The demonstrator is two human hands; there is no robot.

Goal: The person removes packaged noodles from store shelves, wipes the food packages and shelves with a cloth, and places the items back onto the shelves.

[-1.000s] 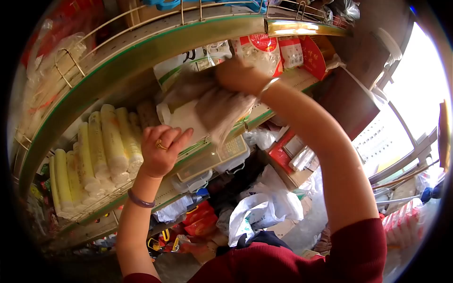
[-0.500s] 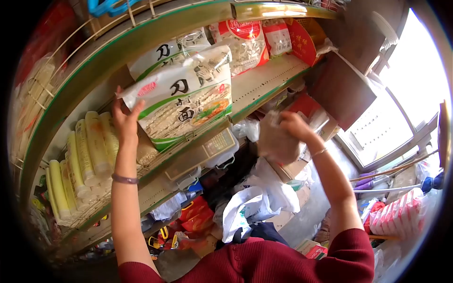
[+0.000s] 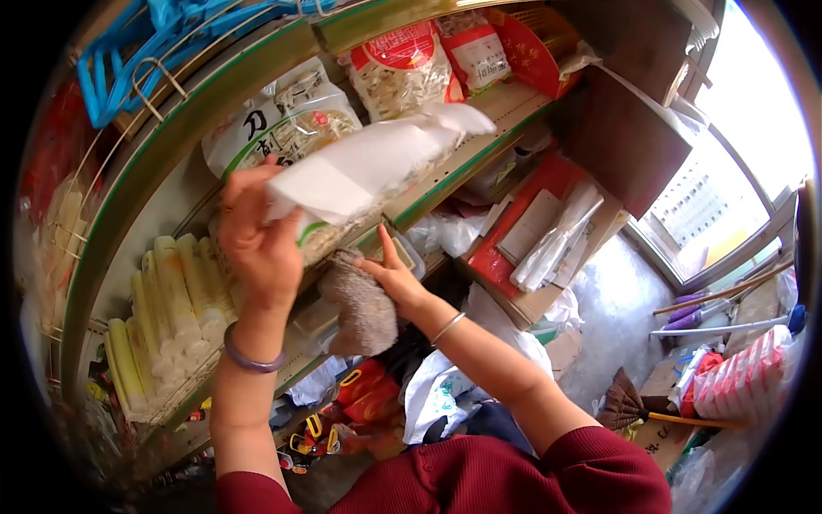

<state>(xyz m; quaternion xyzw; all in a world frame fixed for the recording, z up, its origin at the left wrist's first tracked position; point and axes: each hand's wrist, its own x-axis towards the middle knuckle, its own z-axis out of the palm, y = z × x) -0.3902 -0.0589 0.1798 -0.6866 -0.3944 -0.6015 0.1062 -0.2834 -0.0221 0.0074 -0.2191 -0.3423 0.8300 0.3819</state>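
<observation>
My left hand (image 3: 261, 240) grips one end of a bag of noodles (image 3: 368, 171), which is tipped so that its whitish side faces up at the shelf's front edge. Just under the bag, my right hand (image 3: 398, 278) holds a bunched grey-brown cloth (image 3: 360, 308), its index finger stretched up toward the bag. Whether the cloth touches the bag, I cannot tell. Behind them a similar noodle bag (image 3: 291, 124) leans on the shelf (image 3: 467, 141), with a red-and-clear bag (image 3: 402, 73) beside it.
Pale yellow cylindrical packs (image 3: 175, 291) stand in a wire rack at left. Blue hangers (image 3: 128, 51) hang above. A red-lined open box (image 3: 514, 248) with plastic sleeves sits lower right. White plastic bags (image 3: 445, 385) lie below. A broom (image 3: 629, 403) is on the floor.
The noodle bag has tipped from showing its printed front to showing its whitish side. My right hand has brought the cloth leftward from near the box to under the bag.
</observation>
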